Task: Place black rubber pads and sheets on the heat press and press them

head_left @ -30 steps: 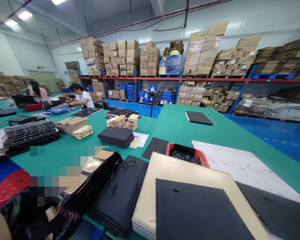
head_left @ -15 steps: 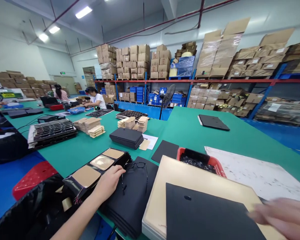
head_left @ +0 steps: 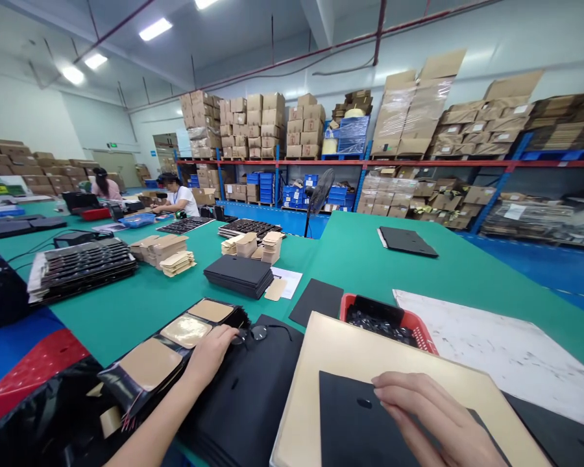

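My left hand (head_left: pixel 210 353) pinches a pair of dark-framed glasses (head_left: pixel 259 333) by one end, above a stack of black sheets (head_left: pixel 260 389). My right hand (head_left: pixel 431 415) is over a black sheet (head_left: pixel 343 421) with a small dark oval piece (head_left: pixel 365 403) on it; its fingers are stretched out near the oval. That sheet lies on a cream board (head_left: pixel 389 347). Left of the glasses, tan rounded cards (head_left: pixel 150 363) rest on a glossy black stack.
Behind the board, a red basket (head_left: pixel 421 329) holds small dark parts. Black sheets (head_left: pixel 238 275), tan card stacks (head_left: pixel 178 262) and dark trays (head_left: pixel 85 269) stand on the green table (head_left: pixel 370 266). Two people sit farther back. A marked white board (head_left: pixel 496 344) lies right.
My right hand has moved left from the right edge to over the black sheet. The glasses have turned, their arm now pointing right. A black sheet now shows at the right. The view has shifted slightly.
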### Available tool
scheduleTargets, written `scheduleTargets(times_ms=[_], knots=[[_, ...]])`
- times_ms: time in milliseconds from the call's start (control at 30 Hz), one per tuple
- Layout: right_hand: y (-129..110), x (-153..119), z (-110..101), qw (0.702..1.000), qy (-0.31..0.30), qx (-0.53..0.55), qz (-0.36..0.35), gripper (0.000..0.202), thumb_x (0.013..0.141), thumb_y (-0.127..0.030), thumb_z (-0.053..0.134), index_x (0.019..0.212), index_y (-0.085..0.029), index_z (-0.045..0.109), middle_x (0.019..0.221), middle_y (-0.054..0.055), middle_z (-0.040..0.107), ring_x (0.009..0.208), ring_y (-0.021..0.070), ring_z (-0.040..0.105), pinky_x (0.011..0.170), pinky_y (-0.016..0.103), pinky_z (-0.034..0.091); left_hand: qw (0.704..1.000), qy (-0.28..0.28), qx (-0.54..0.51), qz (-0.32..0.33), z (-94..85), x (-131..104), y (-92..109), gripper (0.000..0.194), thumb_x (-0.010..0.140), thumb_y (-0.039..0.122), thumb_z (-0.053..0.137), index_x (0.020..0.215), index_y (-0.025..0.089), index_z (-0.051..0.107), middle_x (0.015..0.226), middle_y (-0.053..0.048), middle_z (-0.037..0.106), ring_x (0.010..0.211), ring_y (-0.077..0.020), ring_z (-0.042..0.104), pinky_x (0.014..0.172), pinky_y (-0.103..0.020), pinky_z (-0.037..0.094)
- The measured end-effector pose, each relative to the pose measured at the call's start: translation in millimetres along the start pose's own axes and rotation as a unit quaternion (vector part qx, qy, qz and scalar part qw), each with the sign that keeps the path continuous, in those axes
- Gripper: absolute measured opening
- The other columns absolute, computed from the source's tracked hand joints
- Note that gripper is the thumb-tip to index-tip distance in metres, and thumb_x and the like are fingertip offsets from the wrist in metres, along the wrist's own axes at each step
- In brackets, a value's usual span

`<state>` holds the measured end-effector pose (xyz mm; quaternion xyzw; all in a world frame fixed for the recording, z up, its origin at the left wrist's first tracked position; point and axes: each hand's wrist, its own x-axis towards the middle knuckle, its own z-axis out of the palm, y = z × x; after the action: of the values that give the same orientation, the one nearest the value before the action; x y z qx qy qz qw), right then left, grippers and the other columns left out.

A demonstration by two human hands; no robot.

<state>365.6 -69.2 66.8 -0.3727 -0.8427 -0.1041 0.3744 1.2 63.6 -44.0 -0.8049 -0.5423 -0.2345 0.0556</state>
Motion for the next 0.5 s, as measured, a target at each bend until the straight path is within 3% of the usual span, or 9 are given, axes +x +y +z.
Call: scheduleTargets(times_ms=[133, 300, 400, 500], knots=[[7, -9, 21, 0.989, -0.04, 0.069, 0.125, 0.013, 0.089, -0.025, 0.05, 0.098, -0.026, 0.059, 0.098, 0.004, 0.065, 0.087, 0.0152, 0.065, 0.072, 0.02, 0.055, 0.997, 0.067, -0.03, -0.002, -34.4, 10, 18, 0.031, 0.092, 0.028, 0.033, 0.094, 0.021, 0.062, 0.091, -0.006, 0.068, 0.085, -0.0209, 0.065, 0.073, -0.031, 0.052], [2, -18, 54, 0.928, -0.14, 0.203, 0.279, 0.028, 0.09, -0.029, 0.045, 0.116, -0.026, 0.055, 0.094, 0.005, 0.061, 0.074, 0.014, 0.062, 0.065, 0.024, 0.054, 0.989, 0.106, -0.099, 0.019, -84.1, 7, 59, 0.03, 0.092, 0.036, 0.036, 0.093, 0.024, 0.064, 0.09, -0.003, 0.069, 0.081, -0.0182, 0.066, 0.072, -0.026, 0.053], [-6, -19, 67, 0.895, -0.162, 0.296, 0.292, 0.046, 0.085, -0.027, 0.051, 0.131, -0.027, 0.047, 0.095, 0.005, 0.058, 0.069, 0.0129, 0.059, 0.064, 0.024, 0.052, 0.984, 0.1, -0.144, 0.017, -101.5, 1, 85, 0.027, 0.091, 0.034, 0.04, 0.092, 0.025, 0.066, 0.089, -0.002, 0.07, 0.08, -0.0169, 0.066, 0.069, -0.023, 0.053], [-13, -16, 68, 0.879, -0.18, 0.35, 0.269, 0.033, 0.085, -0.033, 0.052, 0.116, -0.027, 0.061, 0.085, 0.003, 0.056, 0.069, 0.0131, 0.057, 0.064, 0.024, 0.049, 0.979, 0.091, -0.183, 0.009, -107.2, -4, 104, 0.025, 0.091, 0.032, 0.042, 0.09, 0.025, 0.067, 0.09, -0.002, 0.07, 0.083, -0.017, 0.066, 0.07, -0.022, 0.054]])
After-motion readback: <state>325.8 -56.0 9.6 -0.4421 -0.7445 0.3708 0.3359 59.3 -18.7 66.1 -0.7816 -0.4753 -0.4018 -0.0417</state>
